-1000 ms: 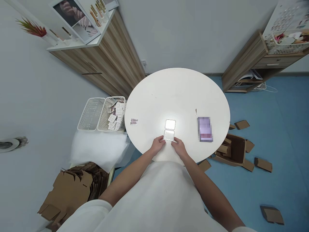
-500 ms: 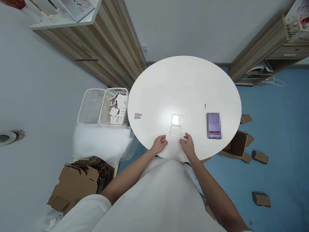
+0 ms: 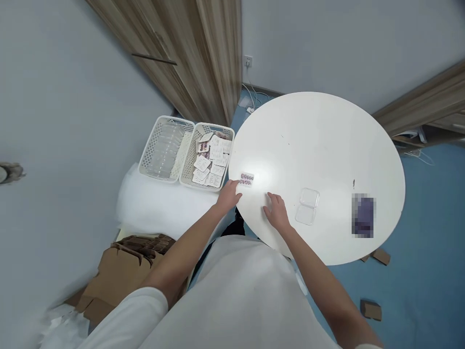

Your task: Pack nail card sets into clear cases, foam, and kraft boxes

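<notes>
My left hand (image 3: 228,195) is at the left edge of the round white table (image 3: 327,131), thumb and forefinger apart. Its forefinger tip meets the near left edge of a small flat piece with two rows of purple oval shapes (image 3: 247,179), which lies on the tabletop; whether they touch is hard to tell. My right hand (image 3: 277,212) hovers over the table between that piece and a clear plastic case (image 3: 307,206), fingers apart and nothing in them. The case lies unfolded, lid and base both flat on the table.
Left of the table stand two white baskets, one with clear plastic cases (image 3: 165,148), the other with printed cards (image 3: 217,150). White wrapping sheets (image 3: 160,203) and folded cardboard (image 3: 116,271) lie nearer. A blurred purple item (image 3: 364,215) rests at the table's right.
My view has turned left. Both hands have moved left from the clear case, the left one reaching the piece with purple ovals. The case stays on the table.
</notes>
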Motion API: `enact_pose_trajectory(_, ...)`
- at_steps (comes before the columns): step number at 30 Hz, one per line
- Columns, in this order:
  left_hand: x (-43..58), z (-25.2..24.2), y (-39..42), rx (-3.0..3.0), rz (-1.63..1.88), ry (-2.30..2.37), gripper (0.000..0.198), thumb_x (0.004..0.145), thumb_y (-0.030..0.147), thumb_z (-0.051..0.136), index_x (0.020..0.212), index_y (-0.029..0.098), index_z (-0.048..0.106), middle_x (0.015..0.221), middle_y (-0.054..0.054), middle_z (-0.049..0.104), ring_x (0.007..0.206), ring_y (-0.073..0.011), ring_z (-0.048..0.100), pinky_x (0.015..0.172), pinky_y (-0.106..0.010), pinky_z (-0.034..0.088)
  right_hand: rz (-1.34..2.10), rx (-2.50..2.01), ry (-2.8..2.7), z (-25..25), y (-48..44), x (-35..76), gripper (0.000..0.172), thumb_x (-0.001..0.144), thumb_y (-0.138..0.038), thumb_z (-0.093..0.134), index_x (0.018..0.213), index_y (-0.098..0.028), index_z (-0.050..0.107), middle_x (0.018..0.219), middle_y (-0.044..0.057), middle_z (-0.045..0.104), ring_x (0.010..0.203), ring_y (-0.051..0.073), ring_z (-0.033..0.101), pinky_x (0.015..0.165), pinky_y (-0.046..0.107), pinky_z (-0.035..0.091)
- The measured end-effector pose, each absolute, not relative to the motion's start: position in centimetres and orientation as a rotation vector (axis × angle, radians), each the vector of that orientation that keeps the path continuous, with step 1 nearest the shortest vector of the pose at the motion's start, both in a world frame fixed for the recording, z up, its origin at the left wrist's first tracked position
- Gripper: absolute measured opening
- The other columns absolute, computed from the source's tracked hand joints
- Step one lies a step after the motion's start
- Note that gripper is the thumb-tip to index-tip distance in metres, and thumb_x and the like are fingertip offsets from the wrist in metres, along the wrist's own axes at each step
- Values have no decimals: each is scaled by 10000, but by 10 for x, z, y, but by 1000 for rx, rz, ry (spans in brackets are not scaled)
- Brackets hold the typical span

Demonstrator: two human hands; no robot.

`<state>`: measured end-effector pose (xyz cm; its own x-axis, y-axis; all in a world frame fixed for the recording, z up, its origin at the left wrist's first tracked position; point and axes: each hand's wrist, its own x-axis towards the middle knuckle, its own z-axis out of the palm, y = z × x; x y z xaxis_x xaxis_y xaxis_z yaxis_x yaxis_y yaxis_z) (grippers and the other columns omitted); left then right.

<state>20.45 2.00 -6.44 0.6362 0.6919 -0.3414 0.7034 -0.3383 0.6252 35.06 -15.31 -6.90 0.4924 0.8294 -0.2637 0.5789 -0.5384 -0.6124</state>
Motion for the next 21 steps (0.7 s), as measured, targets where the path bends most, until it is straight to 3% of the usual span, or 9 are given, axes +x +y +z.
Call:
enact_pose_trajectory(9, 232, -81, 65, 2236, -284, 966, 692, 700, 117, 598, 1305, 149, 265, 1133, -136, 434, 888, -211, 546, 693, -260, 408, 842, -2426, -1141, -88, -55, 343, 594, 732, -201, 517, 1288, -206, 309, 1178, 105, 415, 1084, 256, 385, 864, 376, 375)
enact_pose_trajectory(21, 235, -98, 64, 2164, -178, 904, 574, 726, 89, 575, 1242, 189, 342, 1111, -103, 423, 903, -221, 535, 682, -287, 422, 827, -2604, -1007, -88, -32, 339, 560, 716, -185, 550, 1240, -255, 366, 1097, 93, 442, 1003, 262, 433, 786, 362, 371)
